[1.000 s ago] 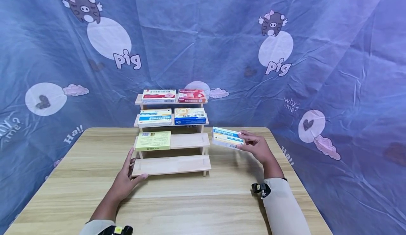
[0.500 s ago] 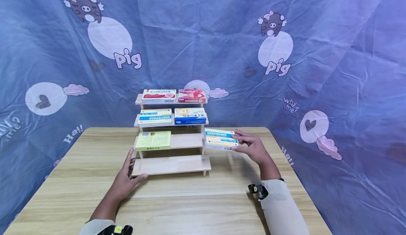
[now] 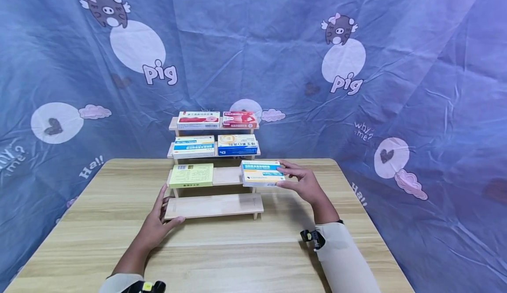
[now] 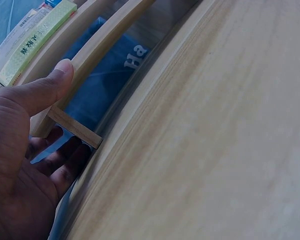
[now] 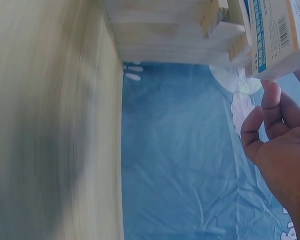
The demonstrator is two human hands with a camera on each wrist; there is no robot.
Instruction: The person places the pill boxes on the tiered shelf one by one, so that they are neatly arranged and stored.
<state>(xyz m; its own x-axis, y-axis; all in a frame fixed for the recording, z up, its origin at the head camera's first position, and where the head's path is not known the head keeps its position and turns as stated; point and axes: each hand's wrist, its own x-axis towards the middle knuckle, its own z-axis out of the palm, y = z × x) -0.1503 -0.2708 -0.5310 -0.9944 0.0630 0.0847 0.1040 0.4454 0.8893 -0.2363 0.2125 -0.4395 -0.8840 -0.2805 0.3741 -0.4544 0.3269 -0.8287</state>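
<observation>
A blue-and-white medicine box [image 3: 261, 173] is pinched at its right end by my right hand [image 3: 306, 186], thumb at the front and fingers behind. It overlaps the right part of the third tier of a wooden step rack [image 3: 215, 206]. In the right wrist view the medicine box [image 5: 277, 37] shows a barcode end close beside the rack's tiers. My left hand [image 3: 156, 225] grips the left end of the lowest tier; the left wrist view has its thumb over the board and its fingers around the end near the leg. A green medicine box [image 3: 192, 175] lies on the third tier's left side.
Above, the second tier bears another blue-and-white box [image 3: 194, 145] and a vitamin D box [image 3: 237, 144]. On the top tier sit a white-and-red box [image 3: 199, 119] and a pink-red box [image 3: 239, 119]. A blue printed cloth [image 3: 253, 55] hangs behind the wooden table [image 3: 222, 258].
My right hand has carried the blue-and-white box leftward, from beside the rack to over the third tier's right end, and the box has levelled out. The left hand stays on the rack.
</observation>
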